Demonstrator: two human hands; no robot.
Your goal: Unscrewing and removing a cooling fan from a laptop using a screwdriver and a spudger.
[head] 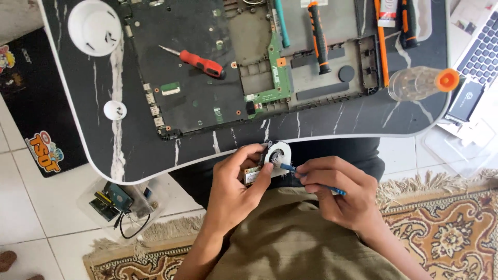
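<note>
We see a small round fan (276, 154) held over the lap, just below the tabletop (104, 103) edge. Our left hand (233, 189) has its fingers clamped on the fan's lower left side. Our right hand (340, 194) pinches a thin blue tool (311, 179); its long axis runs up-left, tip touching the fan. A pale rectangular label (252, 177) sits under the fan.

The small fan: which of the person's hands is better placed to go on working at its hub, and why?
Probably the right hand: its fingers pinch a thin blue tool whose tip is at the fan hub. The left hand is occupied gripping the fan.
</note>
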